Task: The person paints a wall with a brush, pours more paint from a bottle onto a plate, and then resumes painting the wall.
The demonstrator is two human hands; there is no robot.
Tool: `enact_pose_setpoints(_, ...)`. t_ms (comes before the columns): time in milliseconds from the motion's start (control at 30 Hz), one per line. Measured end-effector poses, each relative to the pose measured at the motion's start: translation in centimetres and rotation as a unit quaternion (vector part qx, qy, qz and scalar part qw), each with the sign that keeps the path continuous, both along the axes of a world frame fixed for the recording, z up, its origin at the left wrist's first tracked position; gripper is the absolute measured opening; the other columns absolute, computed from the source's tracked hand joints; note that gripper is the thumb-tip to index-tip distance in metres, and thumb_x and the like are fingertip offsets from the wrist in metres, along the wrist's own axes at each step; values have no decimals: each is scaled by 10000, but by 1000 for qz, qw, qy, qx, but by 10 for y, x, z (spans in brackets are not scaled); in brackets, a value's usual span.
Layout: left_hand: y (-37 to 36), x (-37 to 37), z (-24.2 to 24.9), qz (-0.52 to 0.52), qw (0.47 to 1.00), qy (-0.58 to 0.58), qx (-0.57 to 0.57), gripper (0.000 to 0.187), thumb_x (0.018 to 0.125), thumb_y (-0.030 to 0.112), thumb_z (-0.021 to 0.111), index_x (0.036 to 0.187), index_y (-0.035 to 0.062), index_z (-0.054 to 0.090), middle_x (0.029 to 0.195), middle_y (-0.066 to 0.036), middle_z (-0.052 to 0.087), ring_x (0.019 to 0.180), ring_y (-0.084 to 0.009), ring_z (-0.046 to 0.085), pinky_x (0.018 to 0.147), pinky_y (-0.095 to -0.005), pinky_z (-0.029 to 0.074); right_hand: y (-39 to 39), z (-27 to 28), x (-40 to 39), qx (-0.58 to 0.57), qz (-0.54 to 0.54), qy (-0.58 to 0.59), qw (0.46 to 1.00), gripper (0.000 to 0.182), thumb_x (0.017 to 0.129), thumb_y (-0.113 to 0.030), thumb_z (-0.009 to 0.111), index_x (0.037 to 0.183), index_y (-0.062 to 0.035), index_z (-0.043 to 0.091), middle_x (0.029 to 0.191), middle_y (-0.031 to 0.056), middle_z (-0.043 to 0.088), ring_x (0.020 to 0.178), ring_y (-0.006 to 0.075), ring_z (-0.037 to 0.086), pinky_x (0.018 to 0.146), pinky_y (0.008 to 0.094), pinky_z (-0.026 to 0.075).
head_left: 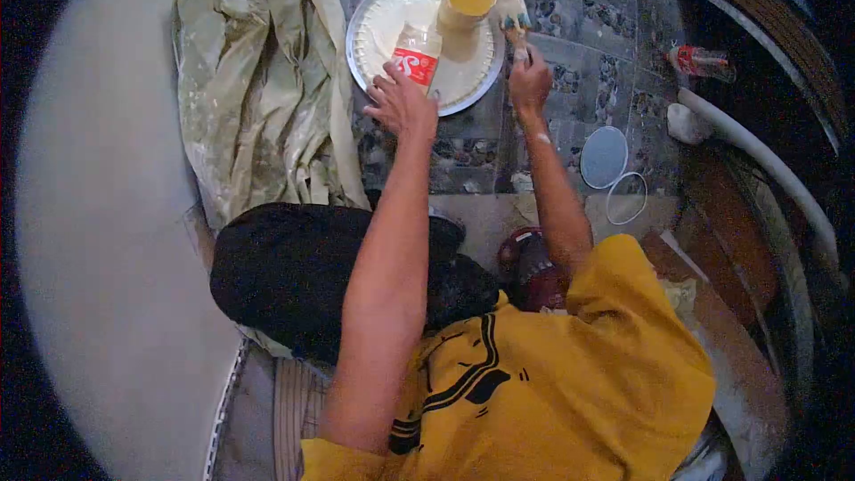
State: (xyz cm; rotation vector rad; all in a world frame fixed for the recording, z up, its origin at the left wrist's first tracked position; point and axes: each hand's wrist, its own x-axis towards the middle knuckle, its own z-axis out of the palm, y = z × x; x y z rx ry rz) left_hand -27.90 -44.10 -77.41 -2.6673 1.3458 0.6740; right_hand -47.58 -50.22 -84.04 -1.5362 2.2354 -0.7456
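A round tray (360, 80) with a pale, cream-coloured layer in it lies on the patterned surface. Over its lower middle my left hand (403, 107) has its fingers round a clear plastic piece with a red label (415, 64), which looks like part of a bottle. Just right of the tray, my right hand (530, 82) grips the handle of a wide brush (510, 5), whose bristle end points away from me. Between the two, a jar-like container (471, 0) with a yellowish top stands in the tray's upper right part.
A crumpled, stained cloth (258, 80) hangs left of the tray. Right of my right forearm lie a grey disc (604, 158) and a thin white ring (627, 198). A clear bottle with a red label (704, 62) and a pale curved pipe (757, 147) are at the far right.
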Motion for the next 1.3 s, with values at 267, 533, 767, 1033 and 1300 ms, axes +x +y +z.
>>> enact_pose_setpoints(267,12,17,-14,-32,996,-38,-68,836,680,347,776,1311,13,342,1266,-180,505,1263,-352,376,977,-634,300,-50,-5,-51,1,217,-35,976,349,887,-330,545,1111,-85,653,884,216,667,827,405,638,723,445,494)
enact_pose_setpoints(533,-4,59,23,-53,997,12,-50,899,650,405,803,1326,0,370,1318,-196,504,1258,-387,395,1010,-650,255,-26,-2,-69,-8,245,0,970,339,878,-274,532,1102,-48,650,880,221,667,825,390,645,732,431,495)
enact_pose_setpoints(767,-50,141,-13,-61,989,117,71,1030,602,608,761,1352,-9,418,1321,-219,510,1279,-392,409,1027,-610,287,70,12,-26,93,93,-78,988,326,878,-283,537,1006,-17,673,831,194,672,764,302,656,698,391,480)
enact_pose_setpoints(1033,-61,152,-22,-96,937,328,70,714,686,629,655,999,-12,696,941,-130,679,830,-216,624,776,-336,488,85,-32,33,122,160,-154,968,296,876,-241,581,989,19,666,760,132,660,699,158,575,683,327,462)
enact_pose_setpoints(1300,-77,164,-2,-257,902,333,101,715,672,494,778,1175,25,582,1043,-139,648,857,-196,606,817,-345,491,43,-45,-12,121,200,-302,924,244,881,-222,600,925,-2,697,709,-25,560,631,86,475,573,247,388)
